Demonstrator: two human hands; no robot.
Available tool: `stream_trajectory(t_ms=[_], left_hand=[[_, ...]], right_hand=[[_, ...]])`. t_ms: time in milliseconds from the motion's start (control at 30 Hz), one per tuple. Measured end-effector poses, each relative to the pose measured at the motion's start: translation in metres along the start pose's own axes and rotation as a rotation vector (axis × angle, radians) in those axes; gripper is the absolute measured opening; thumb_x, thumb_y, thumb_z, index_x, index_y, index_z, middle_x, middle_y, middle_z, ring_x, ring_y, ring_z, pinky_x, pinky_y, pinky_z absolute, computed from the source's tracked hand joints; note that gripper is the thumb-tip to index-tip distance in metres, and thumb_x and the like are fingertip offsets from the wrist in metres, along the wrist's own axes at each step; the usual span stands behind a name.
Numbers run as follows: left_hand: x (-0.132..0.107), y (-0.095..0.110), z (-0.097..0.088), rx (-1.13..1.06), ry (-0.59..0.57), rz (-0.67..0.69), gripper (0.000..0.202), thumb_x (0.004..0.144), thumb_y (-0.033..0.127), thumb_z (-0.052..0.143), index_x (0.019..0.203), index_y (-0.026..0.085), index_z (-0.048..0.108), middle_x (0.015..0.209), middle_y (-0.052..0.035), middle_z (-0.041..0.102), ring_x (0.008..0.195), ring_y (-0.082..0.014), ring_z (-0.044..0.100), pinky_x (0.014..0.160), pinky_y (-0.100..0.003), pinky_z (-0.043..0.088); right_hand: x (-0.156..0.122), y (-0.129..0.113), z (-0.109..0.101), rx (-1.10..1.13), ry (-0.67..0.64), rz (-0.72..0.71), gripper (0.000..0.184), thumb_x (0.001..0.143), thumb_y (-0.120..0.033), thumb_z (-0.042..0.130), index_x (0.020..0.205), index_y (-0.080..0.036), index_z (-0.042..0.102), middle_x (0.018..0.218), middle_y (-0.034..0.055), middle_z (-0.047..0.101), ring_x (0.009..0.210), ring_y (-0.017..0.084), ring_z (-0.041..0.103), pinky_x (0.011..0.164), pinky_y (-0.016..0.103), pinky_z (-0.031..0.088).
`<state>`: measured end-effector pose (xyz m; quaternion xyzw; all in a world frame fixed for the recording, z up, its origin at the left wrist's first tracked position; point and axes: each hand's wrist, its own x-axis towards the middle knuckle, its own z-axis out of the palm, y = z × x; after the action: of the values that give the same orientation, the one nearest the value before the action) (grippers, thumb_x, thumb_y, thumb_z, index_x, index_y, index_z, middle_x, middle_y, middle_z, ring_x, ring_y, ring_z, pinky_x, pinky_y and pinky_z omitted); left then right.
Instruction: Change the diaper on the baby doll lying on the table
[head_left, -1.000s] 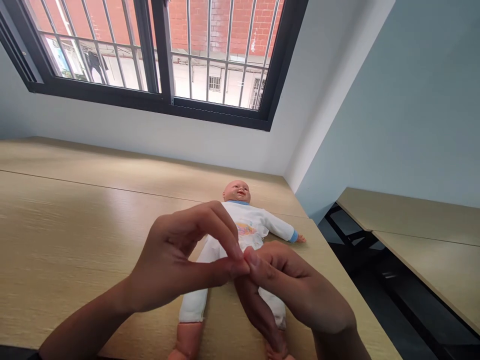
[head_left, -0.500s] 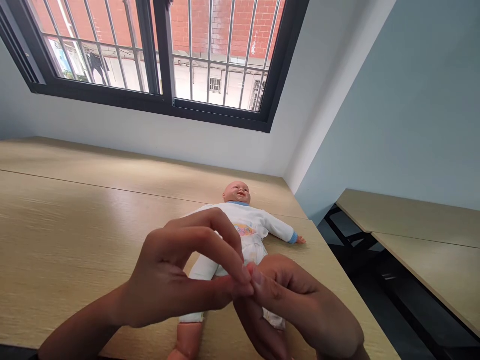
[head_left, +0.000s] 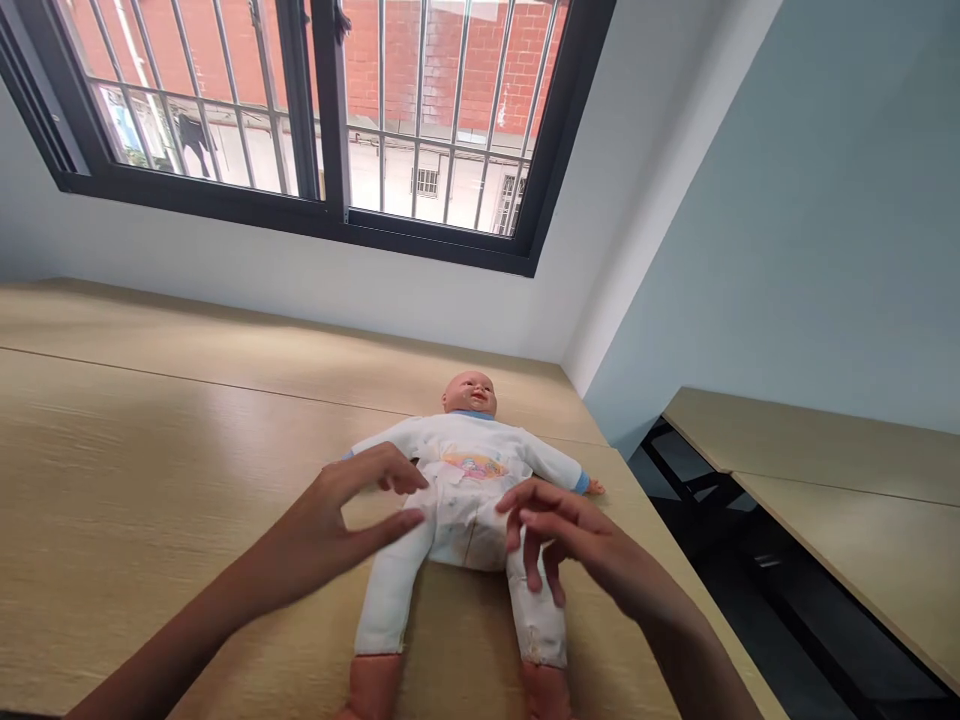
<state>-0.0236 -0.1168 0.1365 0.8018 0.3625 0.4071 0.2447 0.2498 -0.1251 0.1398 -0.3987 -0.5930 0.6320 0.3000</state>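
A baby doll (head_left: 469, 440) lies on its back on the wooden table, head toward the window and legs toward me. It wears a white outfit with blue collar and cuffs and a coloured print on the chest. My left hand (head_left: 360, 510) hovers by the doll's hip on the left, thumb and fingers apart, holding nothing. Over the doll's other thigh is my right hand (head_left: 562, 535), its fingers loosely bent and spread, with nothing in it. Whether either hand touches the white trousers (head_left: 469, 530) I cannot tell.
The pale wooden table (head_left: 150, 480) runs up to the wall below a dark-framed, barred window (head_left: 330, 215). A second table (head_left: 840, 520) with a black frame stands to the right, past a gap. A blue-grey wall (head_left: 825, 220) rises behind it.
My hands, whose fingertips were pressed together above the doll, have parted to left and right and opened. The doll's chest and hips now show between them.
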Motion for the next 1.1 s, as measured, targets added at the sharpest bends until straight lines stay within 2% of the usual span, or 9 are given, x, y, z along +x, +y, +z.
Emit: stream_trajectory(t_ms=[100,200,300,433,633,733,833,967,1100], left_hand=[[0.001,-0.060,0.003,-0.105,-0.080,-0.354,0.029,0.083,0.047,0.065,0.089,0.019,0.069,0.084,-0.0029,0.068,0.080,-0.0200,0.061,0.070,-0.029,0.045],[0.003,-0.108,0.013,-0.391,-0.010,-0.631,0.045,0.070,0.054,0.075,0.094,0.017,0.071,0.097,-0.0077,0.071,0.093,-0.0247,0.062,0.076,-0.031,0.047],[0.004,-0.132,0.027,-0.784,0.040,-0.828,0.048,0.064,0.046,0.083,0.101,0.017,0.071,0.115,-0.0097,0.069,0.110,-0.0260,0.059,0.088,-0.031,0.048],[0.012,-0.138,0.044,-0.966,0.089,-0.939,0.037,0.063,0.036,0.085,0.091,0.016,0.070,0.106,-0.0107,0.070,0.104,-0.0227,0.062,0.086,-0.028,0.051],[0.034,-0.130,0.060,-0.978,0.001,-0.900,0.028,0.075,0.041,0.075,0.077,0.016,0.063,0.078,-0.0063,0.067,0.073,-0.0158,0.066,0.067,-0.022,0.055],[0.043,-0.124,0.069,-0.943,-0.056,-0.805,0.036,0.079,0.054,0.068,0.074,0.019,0.061,0.071,-0.0050,0.066,0.070,-0.0186,0.068,0.066,-0.025,0.056],[0.052,-0.119,0.080,-0.882,-0.107,-0.721,0.053,0.078,0.071,0.057,0.074,0.018,0.062,0.064,-0.0061,0.067,0.070,-0.0243,0.070,0.067,-0.031,0.059],[0.067,-0.117,0.093,-0.740,-0.132,-0.596,0.074,0.075,0.084,0.043,0.074,0.014,0.066,0.059,-0.0110,0.069,0.071,-0.0300,0.073,0.066,-0.036,0.060],[0.073,-0.115,0.101,-0.491,-0.058,-0.320,0.084,0.084,0.080,0.026,0.073,0.010,0.071,0.075,-0.0113,0.074,0.086,-0.0292,0.073,0.071,-0.033,0.057]], right_hand=[[0.017,0.029,-0.040,-0.056,0.347,0.016,0.030,0.075,-0.030,0.054,0.100,-0.016,0.059,0.076,-0.0016,0.054,0.054,0.009,0.053,0.041,0.018,0.041],[0.035,0.052,-0.069,-0.067,0.530,0.058,0.030,0.068,-0.029,0.052,0.094,-0.016,0.057,0.070,-0.0042,0.048,0.049,0.006,0.043,0.040,0.017,0.039],[0.051,0.071,-0.082,-0.027,0.570,0.114,0.027,0.067,-0.028,0.054,0.092,-0.017,0.056,0.066,-0.0058,0.044,0.047,0.006,0.042,0.039,0.017,0.037],[0.068,0.096,-0.088,0.106,0.609,0.115,0.017,0.071,-0.024,0.054,0.087,-0.018,0.053,0.064,-0.0080,0.044,0.040,0.003,0.034,0.037,0.014,0.032],[0.076,0.118,-0.089,0.219,0.637,0.128,0.012,0.074,-0.020,0.062,0.084,-0.017,0.056,0.065,-0.0049,0.052,0.041,0.005,0.043,0.040,0.016,0.041],[0.078,0.125,-0.083,0.327,0.592,0.046,0.017,0.077,-0.027,0.068,0.086,-0.016,0.061,0.082,0.0044,0.066,0.069,0.013,0.064,0.069,0.022,0.056],[0.082,0.124,-0.066,0.542,0.551,-0.092,0.031,0.076,-0.042,0.071,0.095,-0.019,0.064,0.100,0.0063,0.070,0.095,0.017,0.067,0.088,0.024,0.054],[0.089,0.089,-0.032,0.477,0.381,-0.106,0.048,0.077,-0.065,0.061,0.086,-0.019,0.066,0.094,0.0104,0.072,0.098,0.025,0.068,0.080,0.031,0.057],[0.089,0.042,-0.004,0.234,0.308,-0.167,0.053,0.080,-0.069,0.055,0.075,-0.018,0.067,0.087,0.0119,0.072,0.092,0.022,0.070,0.072,0.027,0.054]])
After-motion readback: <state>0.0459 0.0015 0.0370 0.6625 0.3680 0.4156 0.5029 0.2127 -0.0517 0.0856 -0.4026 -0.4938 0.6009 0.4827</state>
